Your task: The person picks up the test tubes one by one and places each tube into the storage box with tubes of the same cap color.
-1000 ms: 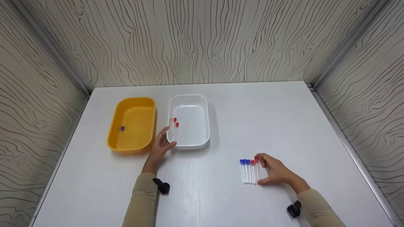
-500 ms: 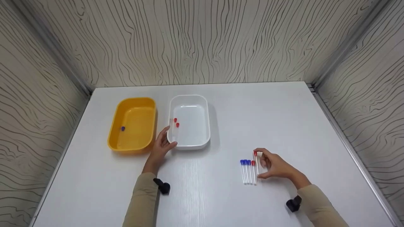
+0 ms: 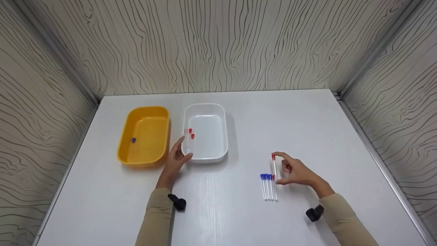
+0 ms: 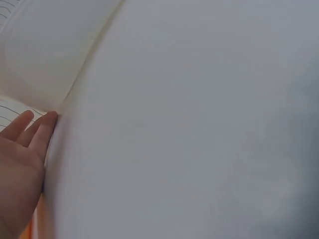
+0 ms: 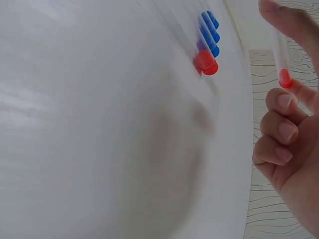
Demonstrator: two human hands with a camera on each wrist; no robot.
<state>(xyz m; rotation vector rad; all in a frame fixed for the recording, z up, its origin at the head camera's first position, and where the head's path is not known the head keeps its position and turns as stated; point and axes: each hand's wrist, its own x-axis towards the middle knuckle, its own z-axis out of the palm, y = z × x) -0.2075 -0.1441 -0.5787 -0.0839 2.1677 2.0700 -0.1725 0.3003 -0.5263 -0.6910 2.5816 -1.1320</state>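
My right hand [image 3: 297,172] holds a clear test tube with a red cap [image 3: 274,165] lengthwise, index fingertip at the cap and thumb at the other end. In the right wrist view this tube [image 5: 279,52] spans between thumb and index finger, the other fingers curled in. Just left of it in the head view, three blue-capped tubes [image 3: 266,186] and a red-capped tube [image 5: 206,62] lie side by side on the table. My left hand [image 3: 173,167] rests at the near left corner of the white tray [image 3: 213,159], fingers against its side. Two red-capped tubes [image 3: 192,136] lie inside that tray.
Left of the white tray stands a yellow tray [image 3: 166,136] containing a blue-capped tube [image 3: 133,140]. Patterned panels [image 3: 218,48] enclose the white table [image 3: 273,119] at the back and both sides. A black wrist camera [image 3: 179,204] sits at the left sleeve.
My right hand has picked the red-capped tube at the right end off the row and moved it up and slightly left in the head view. The left hand stays at the white tray.
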